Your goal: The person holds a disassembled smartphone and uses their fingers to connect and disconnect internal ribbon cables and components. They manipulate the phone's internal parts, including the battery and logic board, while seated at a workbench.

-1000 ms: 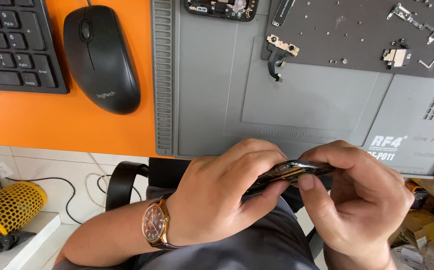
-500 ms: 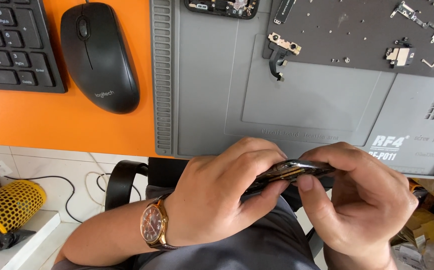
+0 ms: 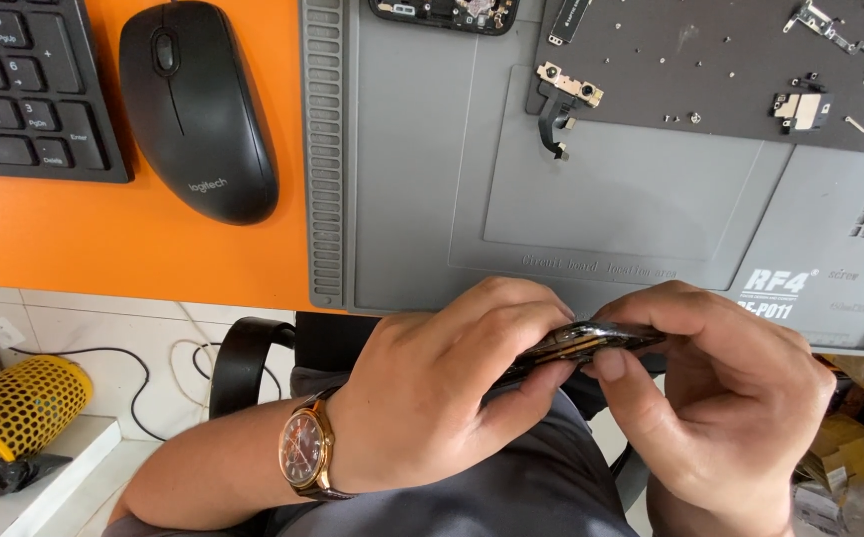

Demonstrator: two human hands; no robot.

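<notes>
Both my hands hold a thin dark phone part (image 3: 583, 347), seen edge-on, just below the front edge of the desk. My left hand (image 3: 452, 393), with a brown-strapped wristwatch on its wrist, wraps around the part's left end. My right hand (image 3: 720, 398) pinches its right end between thumb and fingers. Most of the part is hidden by my fingers.
A grey work mat (image 3: 452, 169) covers the orange desk (image 3: 103, 249). On it lie a dark magnetic pad (image 3: 730, 89) with small screws and brackets, a camera module with flex cable (image 3: 561, 99) and an opened phone body (image 3: 447, 12). A black mouse (image 3: 198, 104) and keyboard (image 3: 24, 89) sit left.
</notes>
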